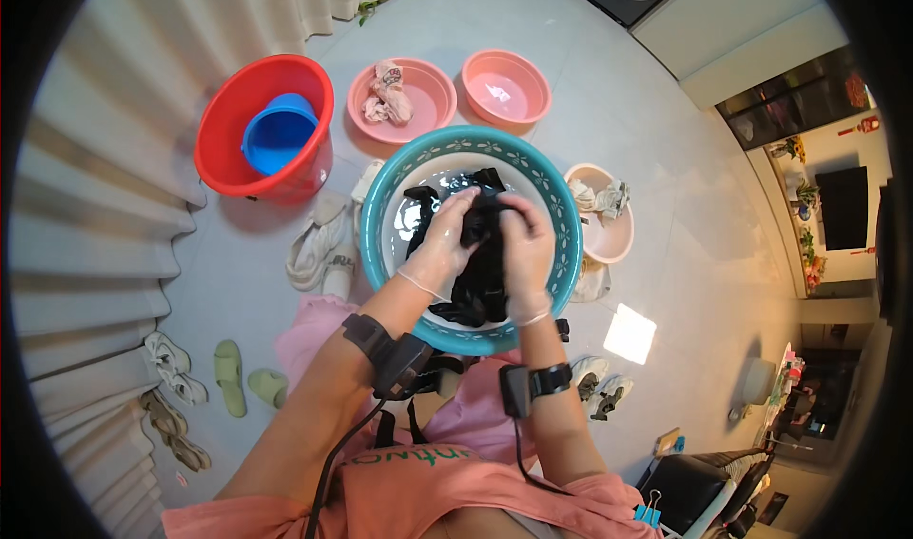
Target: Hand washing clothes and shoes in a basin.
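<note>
In front of me stands a large teal basin (374,253) with a white inside and water in it. A wet black cloth (478,275), seemingly a garment, lies bunched in the basin and rises between my hands. My left hand (446,243), in a thin clear glove, grips the cloth from the left side. On the other side my right hand (526,246), gloved the same way and slightly blurred, holds it with curled fingers. Some black folds spread to the basin's near and far inner sides. The cloth's exact shape is hidden by its folds and my fingers.
A red bucket (214,161) holding a blue bucket (282,143) stands at left. Beyond my basin are a pink basin (435,104) with pale cloth and another pink basin (506,86). A small pale basin (606,246) sits right. Green slippers (229,378) and several shoes lie around.
</note>
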Available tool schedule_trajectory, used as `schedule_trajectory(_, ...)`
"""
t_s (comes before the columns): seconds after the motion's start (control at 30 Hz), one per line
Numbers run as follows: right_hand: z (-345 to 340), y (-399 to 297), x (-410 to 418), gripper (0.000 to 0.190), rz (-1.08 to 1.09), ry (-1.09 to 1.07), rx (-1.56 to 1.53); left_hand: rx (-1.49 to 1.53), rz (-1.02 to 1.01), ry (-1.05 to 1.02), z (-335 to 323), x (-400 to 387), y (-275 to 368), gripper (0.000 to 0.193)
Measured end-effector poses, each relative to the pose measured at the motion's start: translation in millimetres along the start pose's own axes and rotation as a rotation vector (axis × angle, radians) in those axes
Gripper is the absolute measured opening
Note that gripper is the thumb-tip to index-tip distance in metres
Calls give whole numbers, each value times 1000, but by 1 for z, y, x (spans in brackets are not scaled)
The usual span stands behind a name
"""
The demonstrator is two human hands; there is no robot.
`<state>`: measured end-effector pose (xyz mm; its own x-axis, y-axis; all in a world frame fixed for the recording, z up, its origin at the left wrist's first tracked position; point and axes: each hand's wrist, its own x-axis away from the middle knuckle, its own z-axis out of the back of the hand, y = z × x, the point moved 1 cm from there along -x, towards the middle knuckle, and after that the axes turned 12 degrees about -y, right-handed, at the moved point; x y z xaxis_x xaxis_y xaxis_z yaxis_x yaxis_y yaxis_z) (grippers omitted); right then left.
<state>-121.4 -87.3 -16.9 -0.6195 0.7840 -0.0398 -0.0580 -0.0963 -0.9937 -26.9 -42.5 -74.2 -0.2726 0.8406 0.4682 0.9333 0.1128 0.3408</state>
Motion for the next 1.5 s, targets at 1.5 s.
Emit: schedule_trajectory(1.5,60,115,-25,60,-115,-159,896,-1953,-344,219,33,-23,3,44)
